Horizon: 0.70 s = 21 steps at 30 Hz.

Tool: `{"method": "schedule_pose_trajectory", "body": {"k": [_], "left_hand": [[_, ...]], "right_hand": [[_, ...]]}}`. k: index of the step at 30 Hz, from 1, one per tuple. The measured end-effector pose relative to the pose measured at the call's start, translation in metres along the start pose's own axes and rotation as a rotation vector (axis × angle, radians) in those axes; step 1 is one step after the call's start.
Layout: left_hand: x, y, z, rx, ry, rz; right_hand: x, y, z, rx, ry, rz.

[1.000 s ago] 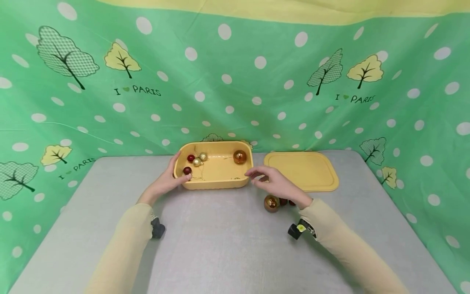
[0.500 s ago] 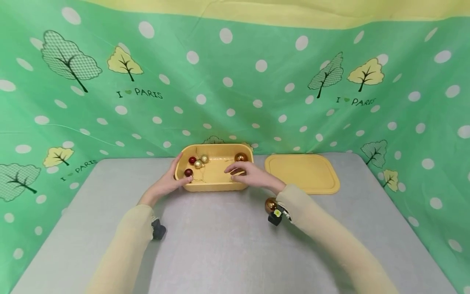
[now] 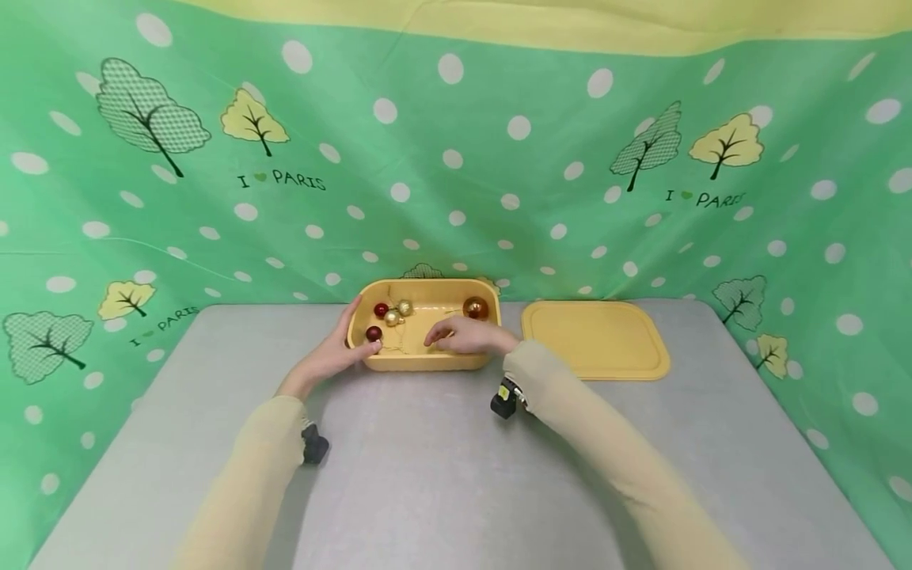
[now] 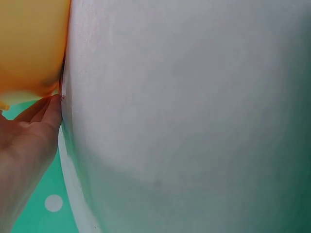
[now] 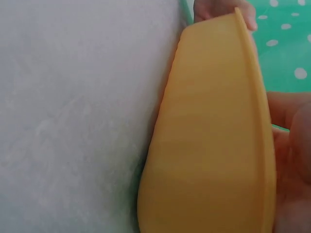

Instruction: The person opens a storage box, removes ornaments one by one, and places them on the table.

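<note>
A yellow plastic box [image 3: 427, 363] stands at the back of the table, its outer wall [image 5: 209, 121] filling much of the right wrist view. My left hand [image 3: 331, 354] grips its left end, thumb over the rim and fingers along the outside. Inside lie a red bauble [image 3: 381, 310], a dark red bauble [image 3: 374, 333], two small gold baubles [image 3: 392, 317] and a large copper bauble [image 3: 476, 308]. My right hand [image 3: 466, 336] reaches over the front rim into the box, fingers bent downward near the floor. I cannot tell whether its fingertips pinch anything.
A yellow lid [image 3: 594, 340] lies flat on the grey table [image 3: 427, 475] right of the box. Behind hangs a green dotted cloth [image 3: 484, 158]. My right sleeve [image 3: 584, 419] crosses the table's right part and hides what lies under it.
My right hand has moved left from the box's right end into its middle, fingers lowered. The right forearm now covers the baubles seen earlier on the table. My left hand keeps its grip.
</note>
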State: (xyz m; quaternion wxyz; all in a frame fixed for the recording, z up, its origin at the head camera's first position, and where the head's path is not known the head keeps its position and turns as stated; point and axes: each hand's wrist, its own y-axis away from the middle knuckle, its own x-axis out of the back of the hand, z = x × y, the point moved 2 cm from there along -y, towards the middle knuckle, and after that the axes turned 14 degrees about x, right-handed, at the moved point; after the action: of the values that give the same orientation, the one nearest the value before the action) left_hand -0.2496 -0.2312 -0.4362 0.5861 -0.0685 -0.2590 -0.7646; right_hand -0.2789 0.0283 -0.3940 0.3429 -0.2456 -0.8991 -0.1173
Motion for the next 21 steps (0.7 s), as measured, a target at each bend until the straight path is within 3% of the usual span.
{"method": "schedule_pose_trajectory", "body": {"k": [12,18,21], "left_hand": [[-0.003,-0.008,-0.007,-0.009,-0.007,0.006],[-0.002,-0.006,-0.006,-0.006,0.011,0.003],[-0.002,-0.006,-0.007,-0.01,0.02,0.003]], "right_hand": [[0.005,0.003,0.01,-0.054,-0.095,-0.046],[0.018,0.008,0.005,-0.071,0.169,-0.083],[0.02,0.007,0.0,-0.118,0.224,-0.134]]}}
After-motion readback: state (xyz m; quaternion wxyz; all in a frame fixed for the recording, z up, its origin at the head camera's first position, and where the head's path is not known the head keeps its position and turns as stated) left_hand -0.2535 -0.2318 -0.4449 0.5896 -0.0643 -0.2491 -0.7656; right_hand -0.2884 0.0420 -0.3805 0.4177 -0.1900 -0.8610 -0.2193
